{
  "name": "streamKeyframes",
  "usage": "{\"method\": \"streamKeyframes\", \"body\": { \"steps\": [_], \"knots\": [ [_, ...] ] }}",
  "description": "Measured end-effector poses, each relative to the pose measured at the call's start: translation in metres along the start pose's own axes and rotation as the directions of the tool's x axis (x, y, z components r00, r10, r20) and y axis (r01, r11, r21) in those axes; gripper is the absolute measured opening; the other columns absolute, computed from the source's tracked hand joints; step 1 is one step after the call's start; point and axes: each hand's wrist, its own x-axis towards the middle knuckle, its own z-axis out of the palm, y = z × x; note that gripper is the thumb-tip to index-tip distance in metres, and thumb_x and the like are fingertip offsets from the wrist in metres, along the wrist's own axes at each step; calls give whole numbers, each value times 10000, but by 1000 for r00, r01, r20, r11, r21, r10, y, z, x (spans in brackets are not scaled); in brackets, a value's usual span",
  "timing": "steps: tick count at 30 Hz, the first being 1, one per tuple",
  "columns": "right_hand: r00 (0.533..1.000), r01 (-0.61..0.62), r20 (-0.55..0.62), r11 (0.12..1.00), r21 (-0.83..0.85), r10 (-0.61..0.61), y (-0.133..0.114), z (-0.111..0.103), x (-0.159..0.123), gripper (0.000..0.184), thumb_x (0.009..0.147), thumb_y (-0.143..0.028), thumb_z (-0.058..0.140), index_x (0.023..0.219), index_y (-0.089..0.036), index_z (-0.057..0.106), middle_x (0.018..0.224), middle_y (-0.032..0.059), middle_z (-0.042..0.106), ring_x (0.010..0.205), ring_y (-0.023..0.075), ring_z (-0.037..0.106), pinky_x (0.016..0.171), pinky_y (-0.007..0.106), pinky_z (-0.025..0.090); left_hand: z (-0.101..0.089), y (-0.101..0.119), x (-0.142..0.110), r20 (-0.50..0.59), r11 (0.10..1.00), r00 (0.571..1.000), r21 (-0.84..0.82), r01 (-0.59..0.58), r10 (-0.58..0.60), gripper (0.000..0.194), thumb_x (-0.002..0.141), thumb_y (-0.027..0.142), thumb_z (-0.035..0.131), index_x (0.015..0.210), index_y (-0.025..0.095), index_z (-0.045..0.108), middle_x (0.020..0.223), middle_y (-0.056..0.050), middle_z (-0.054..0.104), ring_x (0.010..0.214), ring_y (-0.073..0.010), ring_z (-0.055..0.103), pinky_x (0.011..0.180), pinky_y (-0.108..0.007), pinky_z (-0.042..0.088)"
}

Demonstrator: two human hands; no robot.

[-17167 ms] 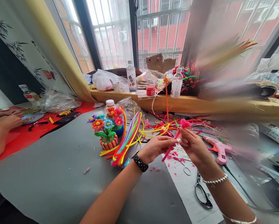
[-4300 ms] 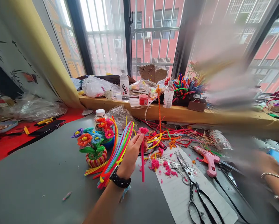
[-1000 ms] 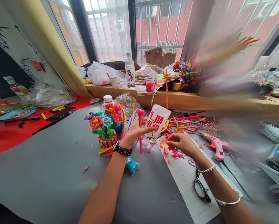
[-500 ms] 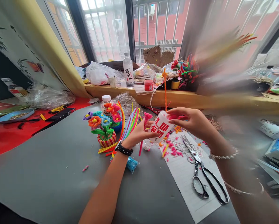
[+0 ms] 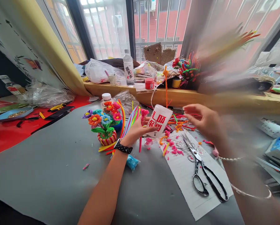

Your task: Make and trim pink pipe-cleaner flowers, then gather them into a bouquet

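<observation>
My left hand (image 5: 136,129), with a dotted watch band at the wrist, is closed around a white paper cup (image 5: 161,122) with red characters, tilted over to the right. Between its fingers a fluffy pink pipe cleaner (image 5: 144,114) sticks up, its stem hanging below. Off to the cup's right, my right hand (image 5: 199,118) is raised with bent, parted fingers and nothing visible in them. Below the hands, pink fluff scraps (image 5: 174,149) lie on a white sheet (image 5: 189,190) beside large black-handled scissors (image 5: 200,165). Pipe cleaner flowers stand in a striped pot (image 5: 107,138) at left.
A bundle of coloured pipe cleaners (image 5: 132,117) lies behind my left hand, near a blue packet (image 5: 132,162). On the window ledge (image 5: 121,92) stand a water bottle (image 5: 129,70) and a red jar (image 5: 149,83). A blue plate (image 5: 4,117) sits far left.
My right hand has come away from the cup and moved right. The cup, still in my left hand, has shifted slightly and its rim shows free of fingers.
</observation>
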Motion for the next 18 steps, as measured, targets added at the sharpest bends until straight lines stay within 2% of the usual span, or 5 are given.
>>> {"method": "streamKeyframes", "body": {
  "steps": [1, 2, 5, 11, 18],
  "knots": [
    [991, 67, 126, 991, -112, -53, 8, 5, -7, 248, 749, -189, 535, 988, -129, 563, 930, 111, 622, 837, 217, 605, 743, 383, 497, -1, 0, 1, -30, 1000, 1000, -5, -4, 4, 461, 565, 267, 704, 973, 136, 532, 1033, -112, 594, 955, -229, 549, 826, -393, 430],
    [934, 185, 338, 966, -180, -116, 15, 10, -15, 283, 732, -155, 537, 1013, -132, 548, 964, 118, 607, 879, 228, 589, 776, 408, 477, -1, -1, 1, -55, 1000, 998, -8, -8, 7, 463, 563, 272, 706, 969, 130, 536, 1032, -116, 594, 957, -231, 548, 828, -397, 428],
    [823, 283, 545, 948, -147, -161, 28, 31, -38, 332, 629, -82, 611, 947, -171, 577, 975, 82, 598, 923, 214, 565, 794, 357, 471, 0, 1, 1, -65, 1000, 998, -20, -23, 21, 441, 554, 281, 711, 935, 118, 560, 1004, -122, 606, 931, -235, 558, 817, -397, 432],
    [736, 314, 663, 937, -154, -138, 25, 54, -50, 313, 654, -44, 568, 947, -153, 566, 943, 87, 584, 868, 193, 552, 757, 319, 455, 1, 4, -1, -64, 1000, 998, 4, 23, -23, 422, 541, 279, 719, 905, 128, 566, 936, -98, 629, 910, -225, 565, 833, -403, 424],
    [768, 213, 640, 954, -212, -30, 22, 61, -53, 98, 735, -97, 472, 705, -139, 555, 730, 72, 587, 670, 173, 550, 612, 273, 430, -1, -3, 2, 22, 1000, 1000, -16, 2, -2, 460, 508, 238, 732, 909, 144, 527, 950, -82, 609, 930, -225, 558, 846, -409, 419]
  ]
}}
